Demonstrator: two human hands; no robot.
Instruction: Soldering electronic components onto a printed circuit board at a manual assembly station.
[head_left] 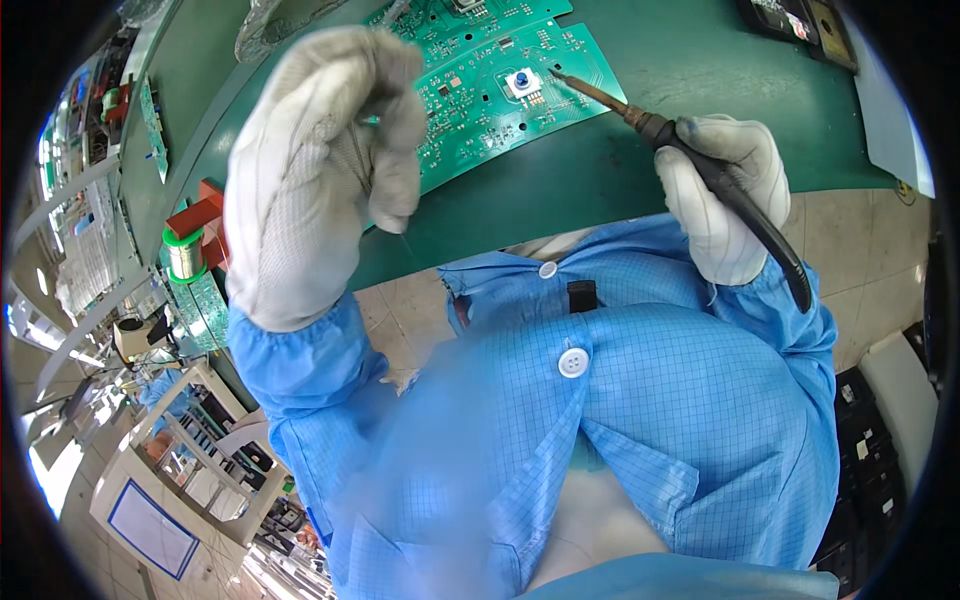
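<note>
My right hand (728,195), in a white glove, grips a soldering iron (700,160) by its dark handle. Its thin tip points left, over the right part of a green circuit board (480,130). Close to the tip, a white square part with a blue knob (522,83) sits on that board. My left hand (310,170), gloved too, is closed above the board's left end, its fingers slightly blurred. A fine strand, which looks like solder wire (360,155), shows between thumb and fingers. The palm side of this hand and part of the board are hidden.
A solder spool (185,256) on a red holder (198,212) stands left of my left hand. Another green board (440,25) adjoins behind. A clear plastic bag (265,30) lies at the back left, a dark device (785,20) at the back right. The green mat (730,80) covers the table.
</note>
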